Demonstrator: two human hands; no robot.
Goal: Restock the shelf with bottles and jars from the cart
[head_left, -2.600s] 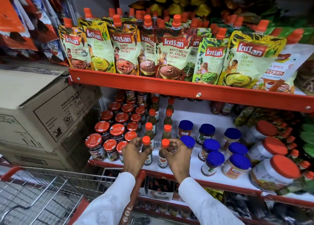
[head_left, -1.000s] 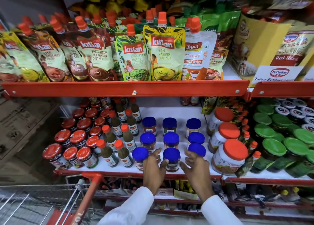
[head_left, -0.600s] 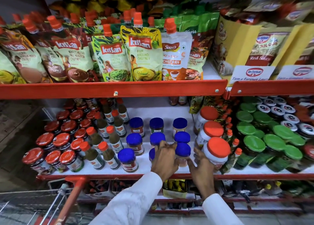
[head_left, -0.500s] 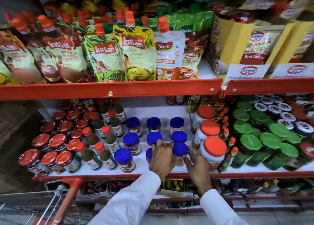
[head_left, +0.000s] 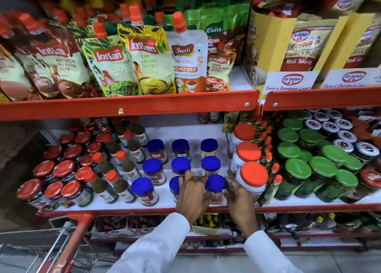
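Squaring up the front row, I have both hands on the small blue-capped glass jar [head_left: 215, 188] at the near edge of the white shelf with the red lip [head_left: 127, 209]. My left hand [head_left: 192, 192] presses its left side, the fingers also draped over the neighbouring blue-capped jar [head_left: 175, 185]; my right hand [head_left: 237, 196] cups its right side, so the grip of both is a light clasp on this one jar, not clenched. A second ago my hands were one column further left, around the middle front jar; they have since slid right, and this jar now stands just beside the big white tub with the orange lid [head_left: 254, 178], in line with the two blue caps behind it. That reads to me as the blue-capped block being faced up, three columns deep. The red-handled wire cart [head_left: 70, 244] sits near left, its contents out of view, so I cannot tell how much stock remains to go up.
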